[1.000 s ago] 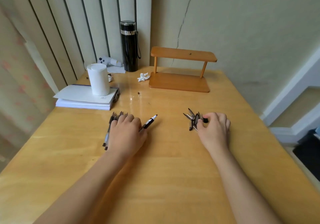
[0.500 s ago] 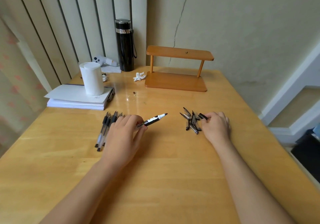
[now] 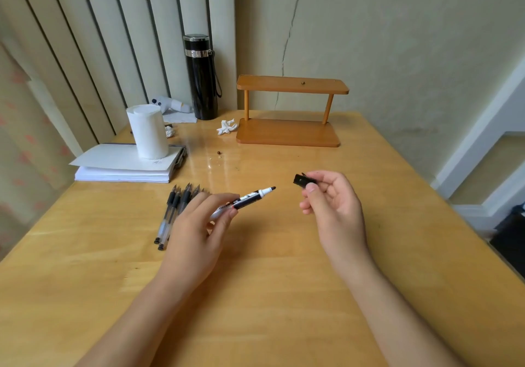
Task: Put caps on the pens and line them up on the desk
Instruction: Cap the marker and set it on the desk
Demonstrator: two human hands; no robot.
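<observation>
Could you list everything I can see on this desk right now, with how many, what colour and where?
desk: one, light wood, under everything
flask: one, black, far edge
shelf: one, wooden, far middle
paper roll: one, white, upright on the paper stack
paper stack: one, white, far left
crumpled tissue: one, white, beside the shelf
pens: several, clear with black grips, uncapped, left of the left hand
marker: one, black and white, uncapped, in the left hand
cap: one, black, in the right hand
left hand: holding the marker
right hand: pinching the cap

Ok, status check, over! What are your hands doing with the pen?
Left hand holds marker, tip bare. Right hand pinches black cap, apart from tip. Gap between them clear.
</observation>
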